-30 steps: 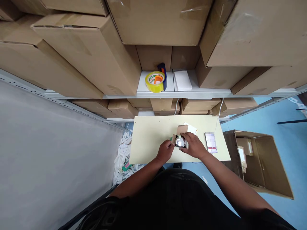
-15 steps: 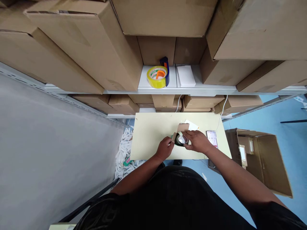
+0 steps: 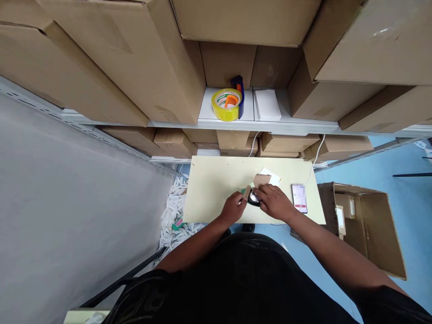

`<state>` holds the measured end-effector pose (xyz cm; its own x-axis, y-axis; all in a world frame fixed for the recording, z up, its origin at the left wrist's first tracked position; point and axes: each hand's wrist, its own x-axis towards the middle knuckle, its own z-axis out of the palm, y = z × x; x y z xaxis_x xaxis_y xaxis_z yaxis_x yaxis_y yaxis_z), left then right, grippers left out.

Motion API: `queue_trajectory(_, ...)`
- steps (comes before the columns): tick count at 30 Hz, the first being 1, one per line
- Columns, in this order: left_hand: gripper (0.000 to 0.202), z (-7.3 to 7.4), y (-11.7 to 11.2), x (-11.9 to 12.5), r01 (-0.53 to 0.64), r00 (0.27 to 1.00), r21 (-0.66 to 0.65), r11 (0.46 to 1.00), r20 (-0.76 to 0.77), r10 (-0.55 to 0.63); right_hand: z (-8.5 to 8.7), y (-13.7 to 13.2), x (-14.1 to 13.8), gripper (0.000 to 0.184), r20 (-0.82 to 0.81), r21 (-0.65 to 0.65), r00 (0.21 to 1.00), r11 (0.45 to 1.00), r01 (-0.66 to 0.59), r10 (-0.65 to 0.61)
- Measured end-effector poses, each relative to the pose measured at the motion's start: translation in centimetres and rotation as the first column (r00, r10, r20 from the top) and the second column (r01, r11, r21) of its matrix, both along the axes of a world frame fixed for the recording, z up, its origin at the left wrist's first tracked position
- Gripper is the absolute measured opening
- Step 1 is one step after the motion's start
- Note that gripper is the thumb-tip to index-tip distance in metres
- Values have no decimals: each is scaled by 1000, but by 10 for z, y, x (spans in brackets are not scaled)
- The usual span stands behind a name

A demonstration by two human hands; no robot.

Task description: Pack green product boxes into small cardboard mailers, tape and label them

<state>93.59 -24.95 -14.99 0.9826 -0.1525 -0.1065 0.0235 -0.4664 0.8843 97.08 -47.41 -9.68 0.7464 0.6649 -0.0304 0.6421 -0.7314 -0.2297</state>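
Note:
On the cream table (image 3: pixel 216 180), my left hand (image 3: pixel 232 208) is closed around a small tan strip (image 3: pixel 247 192), with a bit of green showing beside it. Against the strip lies a dark, rounded object with a shiny silver top (image 3: pixel 254 198); its exact kind cannot be made out. Fingers of my right hand (image 3: pixel 275 202) curl over its right side and hide part of it. Just beyond the fingertips is a brown cardboard piece (image 3: pixel 262 181). Behind that lies a white card (image 3: pixel 271 176).
A phone (image 3: pixel 299 198) lies at the table's right, near a white cable (image 3: pixel 317 153). Yellow tape on a dispenser (image 3: pixel 227 105) and a white stack (image 3: pixel 267 105) sit on the shelf among cardboard boxes. An open carton (image 3: pixel 381 229) stands right; white scraps (image 3: pixel 173 202) cover the floor left.
My right hand has slid slightly, its fingers now covering more of the silver top. The brown cardboard piece has shifted a little to the right. My left hand keeps its hold.

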Motion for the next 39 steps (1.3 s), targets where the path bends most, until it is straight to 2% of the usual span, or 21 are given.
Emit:
queue_trajectory(3,26,0,1,-1,-6,1000,7,1000,-9,6,-1,3,-2,57,-34,30,999,999,19,-18)
queue_trajectory(7,26,1,3,-2,6,1000,11,1000,-11,-6,-5,11,5,52,-59,109,988,983,148,-143)
queue_trajectory(9,26,1,3,-2,12,1000,4,1000,-2,-12,-6,16,11,54,-67,85,981,978,190,-185)
queue_trajectory(13,26,0,0,-2,-20,1000,-11,1000,0,20,-9,22,19,42,-27,0,989,990,143,-143)
queue_trajectory(20,25,-3,-5,-4,-49,999,-31,998,-16,49,-1,25,3,33,46,-20,996,997,79,-78)
queue_trajectory(22,24,-3,-5,-4,-40,999,-29,999,-5,40,1,29,1,32,47,-48,994,993,106,-103)
queue_trajectory(25,25,-4,-5,-5,-15,999,-27,1000,33,16,0,35,5,31,-8,-71,973,971,228,-229)
queue_trajectory(28,24,-4,-6,-5,10,999,-24,1000,52,-9,-10,39,13,28,-87,-45,924,928,369,-371)
queue_trajectory(31,25,-4,-6,-5,12,999,-8,1000,52,-12,-25,44,20,19,-156,85,859,860,503,-487)
queue_trajectory(33,27,-4,-6,-6,0,999,0,1000,50,0,-33,47,22,10,-215,210,808,782,587,-549)
queue_trajectory(35,27,-5,-6,-7,-14,999,-1,1000,50,14,-37,47,23,8,-268,328,764,690,645,-587)
queue_trajectory(39,27,-7,-6,-8,-67,997,19,998,48,66,-32,31,9,12,-302,529,757,559,639,-579)
